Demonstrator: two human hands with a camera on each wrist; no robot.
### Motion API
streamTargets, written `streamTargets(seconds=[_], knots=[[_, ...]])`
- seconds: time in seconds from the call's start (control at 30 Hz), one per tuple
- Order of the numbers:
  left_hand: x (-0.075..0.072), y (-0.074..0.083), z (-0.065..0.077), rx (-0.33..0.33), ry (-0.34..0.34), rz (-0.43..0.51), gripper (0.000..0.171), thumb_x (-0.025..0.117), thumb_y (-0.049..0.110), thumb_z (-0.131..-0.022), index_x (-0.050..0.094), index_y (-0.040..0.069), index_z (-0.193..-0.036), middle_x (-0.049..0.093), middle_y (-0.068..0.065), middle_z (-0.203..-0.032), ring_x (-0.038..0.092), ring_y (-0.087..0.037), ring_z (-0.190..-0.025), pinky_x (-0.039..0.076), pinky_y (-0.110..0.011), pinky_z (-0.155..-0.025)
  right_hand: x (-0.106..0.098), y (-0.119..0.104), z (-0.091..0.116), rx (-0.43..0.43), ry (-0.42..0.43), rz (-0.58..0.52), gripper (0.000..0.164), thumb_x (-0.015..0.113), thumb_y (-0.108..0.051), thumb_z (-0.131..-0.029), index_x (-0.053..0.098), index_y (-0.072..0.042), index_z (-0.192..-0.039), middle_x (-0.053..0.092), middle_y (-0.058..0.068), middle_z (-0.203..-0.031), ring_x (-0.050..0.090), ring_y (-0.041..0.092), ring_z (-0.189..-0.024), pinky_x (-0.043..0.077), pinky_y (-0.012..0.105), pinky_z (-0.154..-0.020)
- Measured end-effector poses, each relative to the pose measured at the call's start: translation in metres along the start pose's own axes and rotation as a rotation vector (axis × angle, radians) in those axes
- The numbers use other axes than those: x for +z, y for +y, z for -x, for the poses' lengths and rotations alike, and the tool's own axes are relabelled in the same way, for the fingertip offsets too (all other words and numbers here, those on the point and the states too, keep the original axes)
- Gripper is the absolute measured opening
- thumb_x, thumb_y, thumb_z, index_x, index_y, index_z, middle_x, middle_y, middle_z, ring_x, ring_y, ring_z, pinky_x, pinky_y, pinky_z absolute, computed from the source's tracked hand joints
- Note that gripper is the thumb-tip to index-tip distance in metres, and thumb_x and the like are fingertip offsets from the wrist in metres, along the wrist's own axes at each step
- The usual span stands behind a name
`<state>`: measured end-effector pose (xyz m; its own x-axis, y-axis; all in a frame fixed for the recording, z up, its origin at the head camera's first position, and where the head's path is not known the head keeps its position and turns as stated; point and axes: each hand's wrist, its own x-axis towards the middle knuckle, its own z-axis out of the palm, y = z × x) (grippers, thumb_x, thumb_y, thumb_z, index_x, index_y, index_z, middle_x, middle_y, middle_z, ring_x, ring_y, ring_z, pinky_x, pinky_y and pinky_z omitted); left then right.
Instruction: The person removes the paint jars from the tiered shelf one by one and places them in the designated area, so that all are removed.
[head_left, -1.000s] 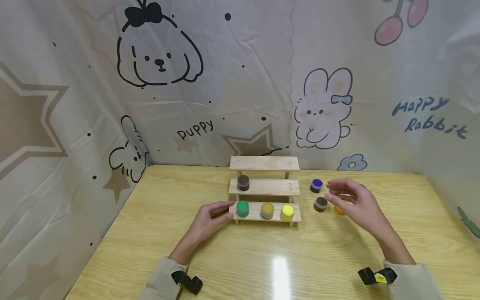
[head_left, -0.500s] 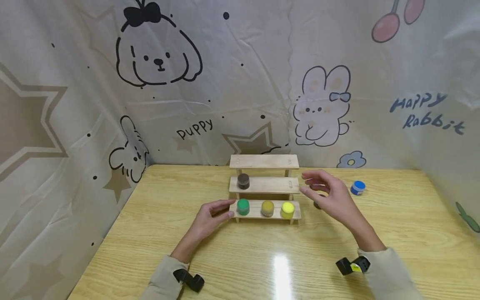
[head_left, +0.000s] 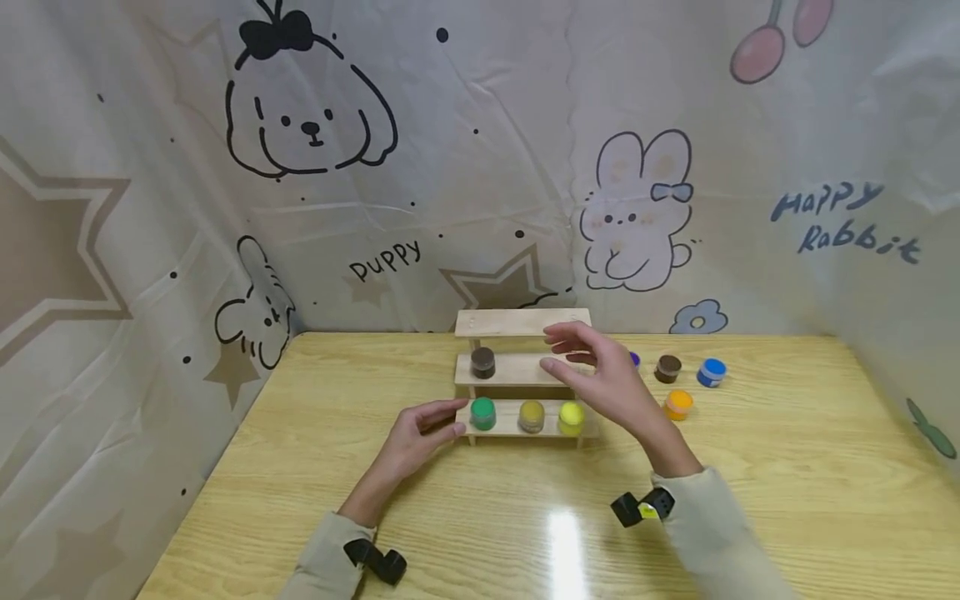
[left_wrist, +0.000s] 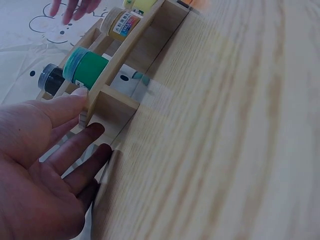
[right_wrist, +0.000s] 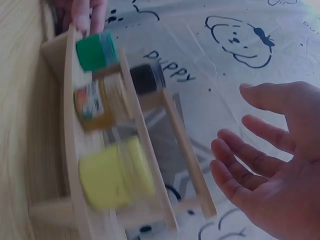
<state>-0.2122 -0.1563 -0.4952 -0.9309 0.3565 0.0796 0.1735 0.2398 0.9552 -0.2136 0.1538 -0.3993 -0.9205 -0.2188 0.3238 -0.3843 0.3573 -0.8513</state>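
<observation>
A small three-tier wooden rack (head_left: 517,369) stands at the back of the table. On its lowest tier are a green paint jar (head_left: 483,414), an ochre jar (head_left: 532,416) and a yellow jar (head_left: 572,418). One dark brown jar (head_left: 483,362) sits at the left of the middle tier. My left hand (head_left: 417,442) holds the left end of the lowest board, thumb against its edge in the left wrist view. Over the rack's right side hovers my right hand (head_left: 600,375), fingers loosely bent and nothing in them; the right wrist view (right_wrist: 280,155) shows it apart from the rack.
Right of the rack are an orange jar (head_left: 678,405), another brown jar (head_left: 667,369), a blue jar (head_left: 712,372) and a purple jar (head_left: 634,359), mostly covered by my right hand. A printed cloth (head_left: 360,200) hangs behind the wooden table (head_left: 315,400).
My right hand has moved left, from over the loose jars to the rack's right side, uncovering the orange and second brown jars. My left hand stays at the board's end.
</observation>
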Motion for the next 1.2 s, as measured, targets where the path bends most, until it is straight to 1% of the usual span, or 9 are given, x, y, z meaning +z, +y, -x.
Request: streamTargets(seconds=[0.2, 0.33, 0.43, 0.53, 0.67, 0.77, 0.9, 1.03, 1.2], knots=[[-0.001, -0.003, 0.002, -0.012, 0.014, -0.003, 0.040, 0.072, 0.007, -0.097, 0.065, -0.001, -0.135, 0.064, -0.017, -0.138, 0.057, -0.034, -0.131, 0.046, -0.046, -0.109, 0.026, -0.010, -0.012, -0.013, -0.006, -0.037, 0.041, 0.075, -0.021, -0.097, 0.063, -0.007, -0.133, 0.068, 0.006, -0.125, 0.064, 0.025, -0.117, 0.051, 0.047, -0.103], [-0.002, -0.004, 0.003, -0.010, 0.012, -0.007, 0.040, 0.072, 0.008, -0.097, 0.065, -0.001, -0.136, 0.064, -0.016, -0.138, 0.057, -0.034, -0.131, 0.045, -0.047, -0.109, 0.041, -0.009, -0.018, -0.039, 0.014, -0.064, 0.040, 0.075, -0.019, -0.097, 0.064, -0.005, -0.132, 0.069, 0.005, -0.123, 0.065, 0.026, -0.116, 0.052, 0.047, -0.102], [-0.001, -0.004, 0.002, -0.008, 0.012, -0.007, 0.040, 0.072, 0.009, -0.097, 0.065, 0.000, -0.135, 0.064, -0.016, -0.138, 0.057, -0.034, -0.131, 0.045, -0.047, -0.109, 0.051, -0.007, -0.021, -0.032, 0.022, -0.087, 0.039, 0.075, -0.019, -0.096, 0.064, -0.005, -0.131, 0.069, 0.006, -0.122, 0.065, 0.027, -0.116, 0.052, 0.047, -0.102], [0.000, -0.003, 0.000, -0.003, 0.008, -0.009, 0.040, 0.072, 0.009, -0.097, 0.065, 0.000, -0.135, 0.064, -0.016, -0.138, 0.057, -0.034, -0.131, 0.045, -0.048, -0.109, 0.059, -0.005, -0.024, -0.002, 0.017, -0.092, 0.038, 0.076, -0.020, -0.096, 0.065, -0.006, -0.129, 0.069, 0.010, -0.123, 0.064, 0.028, -0.116, 0.052, 0.046, -0.102], [0.000, -0.002, -0.001, 0.009, 0.001, -0.009, 0.040, 0.072, 0.009, -0.097, 0.065, 0.000, -0.136, 0.064, -0.016, -0.138, 0.057, -0.034, -0.131, 0.045, -0.049, -0.110, 0.070, -0.004, -0.026, 0.028, 0.010, -0.073, 0.035, 0.077, -0.016, -0.095, 0.066, -0.006, -0.127, 0.067, 0.016, -0.125, 0.064, 0.030, -0.117, 0.054, 0.043, -0.100], [0.000, -0.002, -0.002, 0.014, -0.002, -0.007, 0.040, 0.072, 0.010, -0.098, 0.065, 0.000, -0.136, 0.064, -0.016, -0.138, 0.056, -0.034, -0.132, 0.044, -0.049, -0.110, 0.076, -0.002, -0.028, 0.036, 0.014, -0.044, 0.036, 0.078, -0.012, -0.094, 0.067, -0.005, -0.127, 0.068, 0.015, -0.126, 0.065, 0.030, -0.117, 0.055, 0.040, -0.098], [0.001, -0.002, -0.002, 0.010, -0.002, -0.009, 0.040, 0.072, 0.010, -0.098, 0.065, 0.001, -0.136, 0.064, -0.016, -0.138, 0.056, -0.034, -0.132, 0.045, -0.048, -0.110, 0.082, 0.000, -0.030, 0.046, 0.019, -0.007, 0.039, 0.078, -0.009, -0.092, 0.066, -0.004, -0.129, 0.068, 0.013, -0.125, 0.066, 0.029, -0.115, 0.055, 0.042, -0.098], [0.001, -0.002, -0.002, 0.006, -0.002, -0.011, 0.041, 0.072, 0.010, -0.098, 0.065, 0.001, -0.137, 0.064, -0.015, -0.138, 0.057, -0.034, -0.132, 0.045, -0.048, -0.110, 0.086, 0.003, -0.032, 0.075, 0.015, 0.016, 0.040, 0.078, -0.009, -0.093, 0.066, -0.002, -0.130, 0.068, 0.013, -0.126, 0.067, 0.028, -0.114, 0.055, 0.042, -0.098], [0.000, -0.001, -0.001, 0.007, -0.002, -0.013, 0.041, 0.072, 0.010, -0.098, 0.064, 0.000, -0.137, 0.063, -0.016, -0.139, 0.056, -0.034, -0.132, 0.045, -0.049, -0.110, 0.089, 0.003, -0.034, 0.102, 0.009, 0.048, 0.039, 0.078, -0.011, -0.093, 0.067, -0.005, -0.129, 0.069, 0.013, -0.123, 0.067, 0.027, -0.109, 0.056, 0.041, -0.095]])
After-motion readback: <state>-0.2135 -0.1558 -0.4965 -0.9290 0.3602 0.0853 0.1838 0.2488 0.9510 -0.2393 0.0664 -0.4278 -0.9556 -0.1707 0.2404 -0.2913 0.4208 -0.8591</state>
